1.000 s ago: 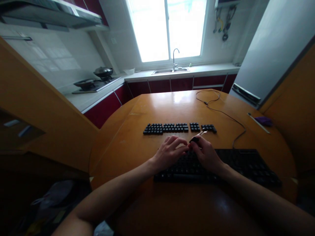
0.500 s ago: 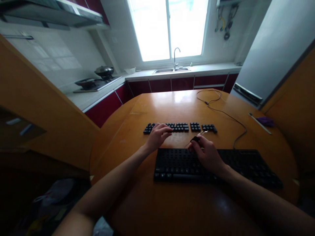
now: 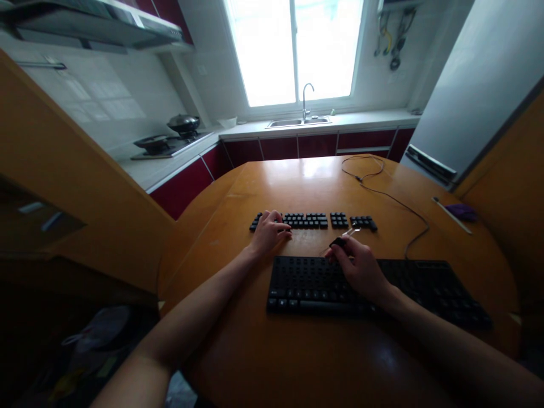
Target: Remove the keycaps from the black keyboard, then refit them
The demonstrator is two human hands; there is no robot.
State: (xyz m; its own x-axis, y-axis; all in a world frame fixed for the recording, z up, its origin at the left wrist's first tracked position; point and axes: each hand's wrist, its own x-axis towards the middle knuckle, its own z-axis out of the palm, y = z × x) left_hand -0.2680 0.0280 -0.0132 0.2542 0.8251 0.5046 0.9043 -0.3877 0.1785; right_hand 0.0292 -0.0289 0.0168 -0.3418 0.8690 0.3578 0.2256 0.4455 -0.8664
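A black keyboard (image 3: pixel 403 286) lies on the round wooden table (image 3: pixel 297 181), with most of its upper keycaps off. Beyond it, removed black keycaps (image 3: pixel 312 220) sit lined up in rows. My left hand (image 3: pixel 268 233) rests on the left end of those rows, fingers curled down on the caps. My right hand (image 3: pixel 359 266) hovers over the keyboard's top edge, closed on a small keycap puller (image 3: pixel 343 240) with a dark grip and wire loops pointing toward the rows.
The keyboard's cable (image 3: pixel 382 192) snakes across the table's far right. A purple item (image 3: pixel 462 212) and a thin stick lie at the right edge. A counter with sink (image 3: pixel 297 121) and stove (image 3: pixel 164 144) lies behind; a fridge (image 3: pixel 476 90) stands right.
My left hand left the keyboard and moved forward-left to the left end of the keycap rows, then settled there. My right hand with the puller stayed nearly still.
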